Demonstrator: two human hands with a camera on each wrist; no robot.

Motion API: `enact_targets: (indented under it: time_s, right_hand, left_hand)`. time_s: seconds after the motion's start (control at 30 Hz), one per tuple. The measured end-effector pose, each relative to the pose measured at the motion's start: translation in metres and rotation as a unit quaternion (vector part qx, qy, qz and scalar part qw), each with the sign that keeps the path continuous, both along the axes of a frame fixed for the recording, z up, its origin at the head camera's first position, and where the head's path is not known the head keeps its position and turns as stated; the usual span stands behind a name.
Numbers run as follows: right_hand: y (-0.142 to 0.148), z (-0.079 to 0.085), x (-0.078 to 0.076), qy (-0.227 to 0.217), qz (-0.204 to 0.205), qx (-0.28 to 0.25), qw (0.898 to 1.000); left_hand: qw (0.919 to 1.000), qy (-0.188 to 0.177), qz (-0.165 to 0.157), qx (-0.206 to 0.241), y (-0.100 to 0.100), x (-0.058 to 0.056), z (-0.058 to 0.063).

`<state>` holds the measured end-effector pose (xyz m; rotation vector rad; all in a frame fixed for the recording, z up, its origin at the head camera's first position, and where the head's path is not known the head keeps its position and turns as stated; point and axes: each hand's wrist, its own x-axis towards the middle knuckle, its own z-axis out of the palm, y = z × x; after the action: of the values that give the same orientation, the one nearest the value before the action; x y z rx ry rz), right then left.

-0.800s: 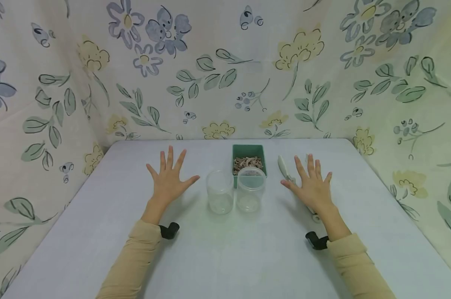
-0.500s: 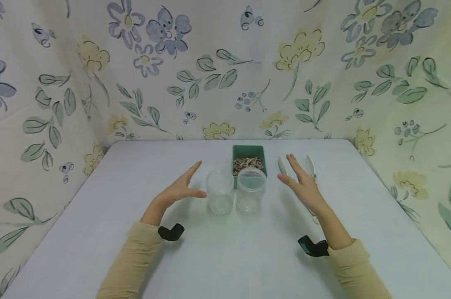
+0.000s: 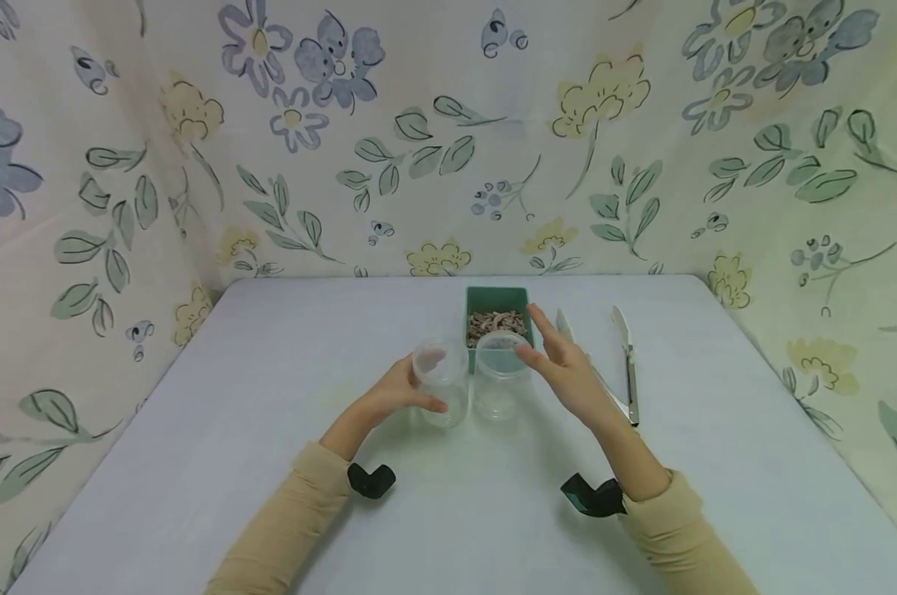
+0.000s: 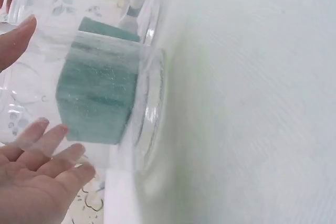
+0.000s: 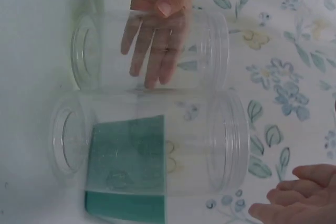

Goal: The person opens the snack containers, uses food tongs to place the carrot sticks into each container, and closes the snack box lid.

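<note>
Two clear plastic jars stand upright side by side. My left hand (image 3: 389,392) is at the left jar (image 3: 454,388), thumb in front and fingers along its far side. In the left wrist view, those fingers (image 4: 52,174) look nearly straight beside the jar wall; I cannot tell how firmly they touch. My right hand (image 3: 571,380) hovers right of the right jar (image 3: 496,397), fingers extended, apart from it in the right wrist view. Behind the jars sits a green box (image 3: 496,297) holding brown, chip-like pieces (image 3: 493,324).
Tongs with pale tips (image 3: 630,372) lie spread on the white table (image 3: 448,529), right of the box and partly behind my right hand. A floral cloth (image 3: 389,149) hangs behind and at both sides of the table.
Both hands have come inward from a spread-fingered pose. The left has reached the left jar; the right has moved left, off the tongs, towards the right jar.
</note>
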<state>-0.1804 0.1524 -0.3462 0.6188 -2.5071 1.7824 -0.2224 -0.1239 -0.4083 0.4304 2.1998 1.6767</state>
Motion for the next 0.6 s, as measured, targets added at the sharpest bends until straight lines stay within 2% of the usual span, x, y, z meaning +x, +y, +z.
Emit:
enact_targets:
  time_s: [0.13,0.3,0.43,0.6]
  right_hand:
    - [-0.008,-0.001,0.003,0.011,0.026,-0.009,1.0]
    - [-0.016,-0.001,0.011,0.035,0.059,-0.011,0.998]
    - [-0.025,0.003,0.014,0.04,0.073,-0.006,0.996]
    - [-0.037,0.007,0.016,0.039,0.064,0.019,0.997]
  left_hand:
    - [0.9996,0.016,0.023,0.001,0.001,0.01,0.01]
    - [0.996,0.078,0.041,-0.017,0.011,0.028,0.032]
    - [0.9877,0.136,0.045,-0.062,0.022,0.041,0.043]
    - [0.9728,0.18,0.055,-0.135,0.031,0.05,0.047]
